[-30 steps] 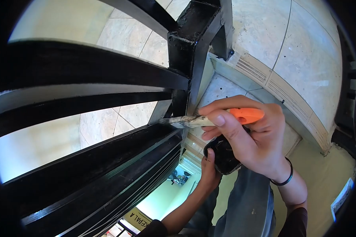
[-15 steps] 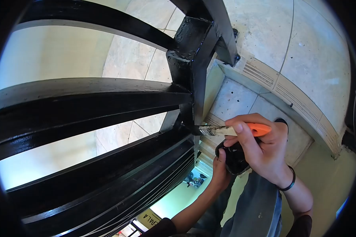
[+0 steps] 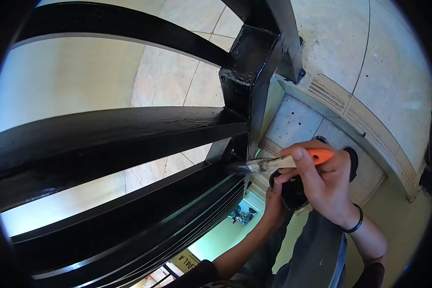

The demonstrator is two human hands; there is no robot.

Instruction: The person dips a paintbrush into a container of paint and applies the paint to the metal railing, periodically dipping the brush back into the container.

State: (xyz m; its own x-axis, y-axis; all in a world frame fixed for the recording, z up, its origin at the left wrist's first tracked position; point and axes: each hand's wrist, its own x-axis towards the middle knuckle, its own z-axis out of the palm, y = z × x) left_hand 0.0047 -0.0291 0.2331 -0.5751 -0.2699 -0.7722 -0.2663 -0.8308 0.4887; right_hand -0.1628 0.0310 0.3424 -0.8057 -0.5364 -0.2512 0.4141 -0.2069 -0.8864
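Note:
My right hand [image 3: 324, 185] is closed round a paintbrush [image 3: 279, 164] with a pale handle and an orange end. Its dark, blurred bristles are at a lower rail of the black railing [image 3: 120, 129], just left of the post [image 3: 260, 53]; whether they touch cannot be told. Lower down, my left hand [image 3: 274, 206] grips a black container [image 3: 293, 194], partly hidden behind my right hand. Shiny, wet-looking black covers parts of the post and rails.
Tiled steps [image 3: 297, 115] with dark specks lie below and right of the post. A ribbed stair edge [image 3: 369, 122] curves along the right. Far below, a motorcycle [image 3: 244, 216] and a yellow sign [image 3: 185, 261] show past the railing.
The view has shifted, so the railing sits farther right and lower. Relative to the post, the brush tip has moved left along the lower rail. Both hands keep their holds.

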